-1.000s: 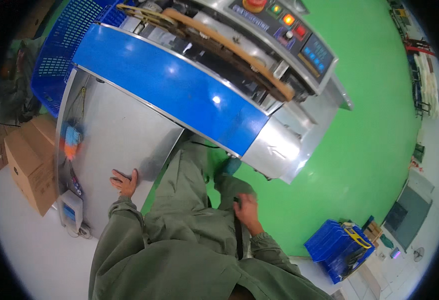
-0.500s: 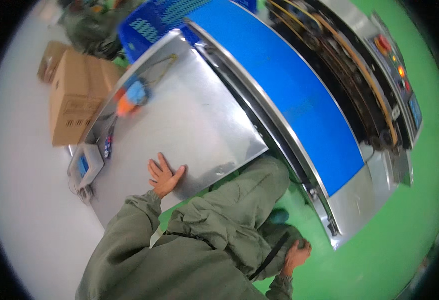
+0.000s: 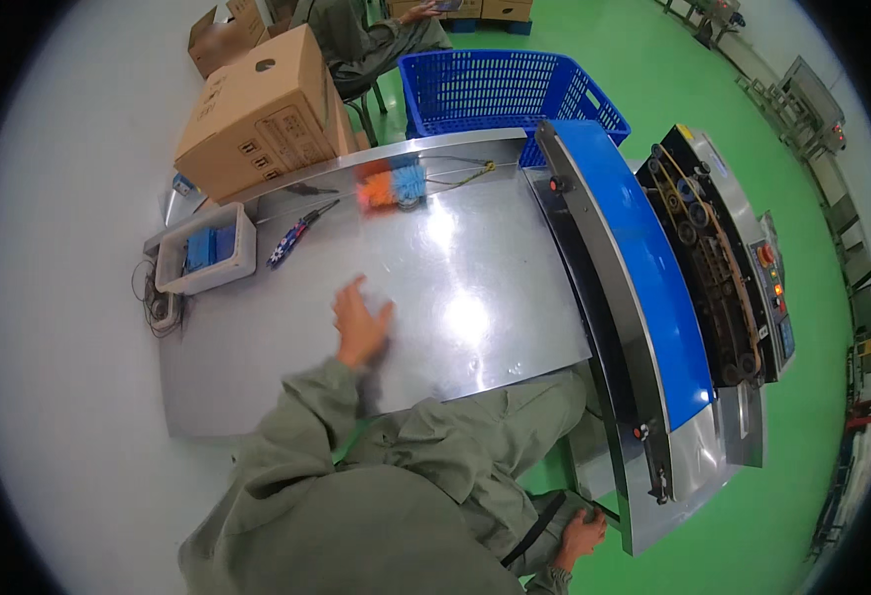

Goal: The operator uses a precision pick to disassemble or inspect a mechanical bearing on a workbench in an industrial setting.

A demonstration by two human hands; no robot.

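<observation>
In the head view, the left hand (image 3: 361, 322), bare and blurred, spreads its fingers wide at the centre of the frame, above or on the steel table (image 3: 257, 367); contact cannot be told. At lower right, the right hand (image 3: 581, 538) lies by the knee (image 3: 542, 540), fingers curled; whether it grips anything is unclear. The duster (image 3: 393, 186) lies at upper centre, the white tub (image 3: 205, 279) at left. Any lean would be best borne on a flat palm over bare metal, with the sleeve (image 3: 301, 416) clear of the blue belt (image 3: 634, 268) at right.
</observation>
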